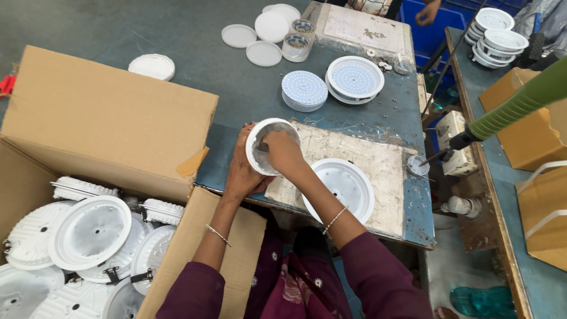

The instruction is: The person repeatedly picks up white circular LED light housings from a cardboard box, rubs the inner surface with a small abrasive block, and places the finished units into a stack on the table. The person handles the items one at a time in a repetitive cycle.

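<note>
Blue workbench (pixel 236 77) under me, pretty cluttered. My left hand (pixel 245 171) cups a round white lamp housing (pixel 269 145) at the rim to steady it, while my right hand (pixel 282 150) presses its closed fingers inside. Another housing (pixel 342 186) sits just right.

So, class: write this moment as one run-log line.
left hand: holds round white housing | right hand: inside housing | second housing: on board | carton: left, open
</note>
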